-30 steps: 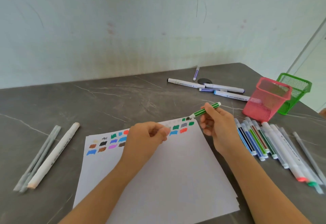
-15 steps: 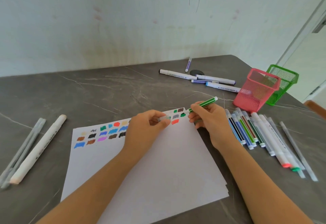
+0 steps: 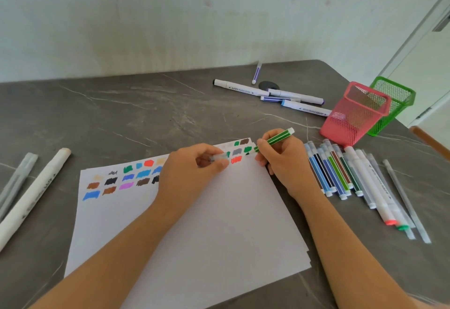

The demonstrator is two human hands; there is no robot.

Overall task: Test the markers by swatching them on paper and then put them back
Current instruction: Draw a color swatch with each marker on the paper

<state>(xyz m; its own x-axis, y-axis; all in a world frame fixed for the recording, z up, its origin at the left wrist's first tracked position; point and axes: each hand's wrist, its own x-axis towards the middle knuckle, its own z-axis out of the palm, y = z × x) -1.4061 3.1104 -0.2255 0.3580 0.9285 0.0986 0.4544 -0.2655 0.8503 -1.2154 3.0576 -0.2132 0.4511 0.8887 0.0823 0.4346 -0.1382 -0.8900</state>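
A white paper sheet (image 3: 207,223) lies on the grey table, with several colour swatches (image 3: 126,179) along its far edge. My right hand (image 3: 285,162) grips a green striped marker (image 3: 277,137), tip down at the paper's far right corner beside a green swatch. My left hand (image 3: 192,172) rests on the paper and pinches the marker's clear cap (image 3: 220,157). A row of several capped markers (image 3: 341,174) lies right of the paper.
A pink mesh holder (image 3: 353,116) and a green mesh holder (image 3: 392,104) stand at the far right. Several white markers (image 3: 275,95) lie behind the paper. A thick white marker (image 3: 31,196) and grey pens (image 3: 14,182) lie at the left.
My right hand has lowered the green marker's tip to the paper's far corner. My left hand keeps the cap pinched. The camera has shifted, so everything sits slightly lower and further left.
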